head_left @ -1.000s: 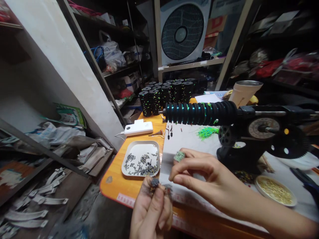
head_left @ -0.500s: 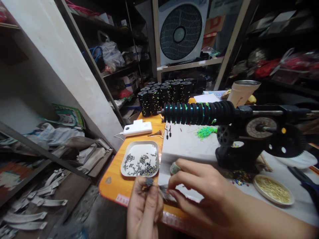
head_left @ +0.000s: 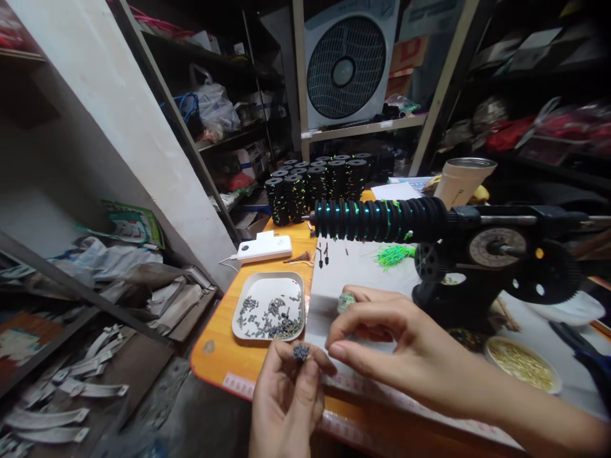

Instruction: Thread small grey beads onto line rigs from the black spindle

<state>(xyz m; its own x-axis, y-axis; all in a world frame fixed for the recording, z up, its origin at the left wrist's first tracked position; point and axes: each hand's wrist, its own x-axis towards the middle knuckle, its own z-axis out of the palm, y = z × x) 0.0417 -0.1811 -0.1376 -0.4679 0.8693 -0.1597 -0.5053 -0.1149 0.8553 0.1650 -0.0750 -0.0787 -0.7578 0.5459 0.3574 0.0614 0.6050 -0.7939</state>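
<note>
A bunch of small dark grey pieces (head_left: 300, 352) is pinched between the thumb and fingers of my left hand (head_left: 292, 397), low in the middle of the head view. Just right of it, my right hand (head_left: 389, 334) has its thumb and index fingertips together; whatever may be between them cannot be made out. A green wrapping (head_left: 346, 301) covers the tip of another right-hand finger. Behind my left hand stands a white tray (head_left: 260, 284) with many small grey pieces scattered in it.
A black machine (head_left: 477, 254) carries a rod of black ribbed spools (head_left: 377, 219) across the table. Green strands (head_left: 395, 256) lie below it. A dish of gold bits (head_left: 522, 364) sits at right, a white power bank (head_left: 264, 247) at left. Black spool stacks (head_left: 317, 187) stand behind.
My right hand has moved slightly up and away from the bunch, its thumb and index finger closing together. My left hand has shifted a little right, still holding the grey pieces.
</note>
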